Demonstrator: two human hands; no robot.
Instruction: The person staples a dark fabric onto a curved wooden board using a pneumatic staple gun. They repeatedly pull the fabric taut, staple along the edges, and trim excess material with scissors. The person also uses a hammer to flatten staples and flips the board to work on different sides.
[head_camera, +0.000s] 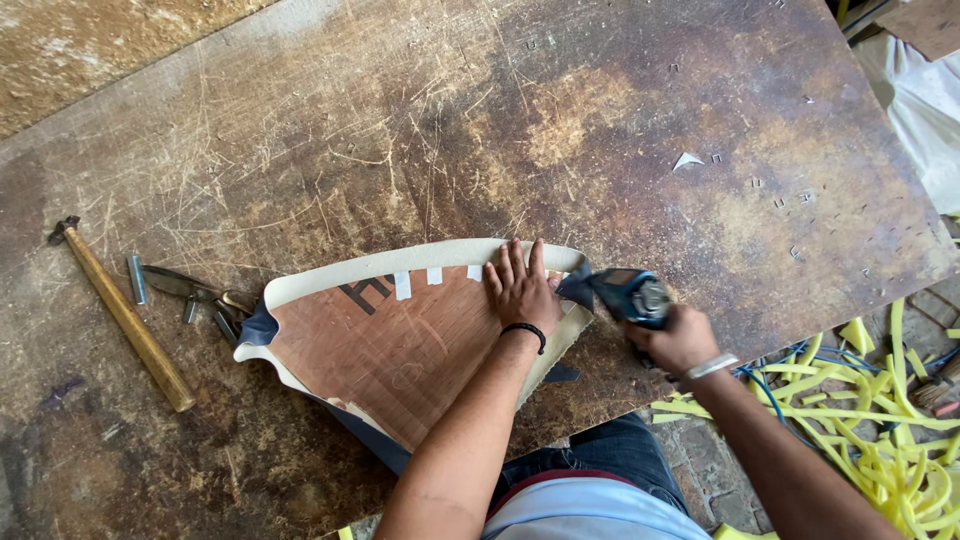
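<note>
1. Seat panel (400, 350): a plywood board lying face down near the front edge of the scarred workbench (620, 130), with cream covering (330, 275) folded over its far edge and dark fabric (258, 328) showing at the left corner and along the near edge. From my remote view, three pale tabs sit along the fold.

2. Left of the panel, well apart from both hands: a wooden-handled hammer (125, 315), and just beside the panel's left corner a pair of shears (185, 287) with a few short metal pieces (I cannot tell what kind).

3. Left hand (520, 290): lies flat, fingers spread and together with the surface, pressing the folded covering onto the board at the far right corner. It grips nothing; it only pins.

4. Right hand (680, 340): closed around the handle of a blue staple gun (625, 293), whose nose meets the covering just beside the left fingertips.

5. Judgement on doing this step well: I would keep the covering pulled taut and flat under the palm, set the nose square on the fold, and hold the fingertips clear of it. The gap looks narrow here, and I rate that as the chief risk.

6. Right of the bench: loose staples (780, 200) are scattered on the top, and yellow strips (860, 400) lie heaped on the floor.
</note>
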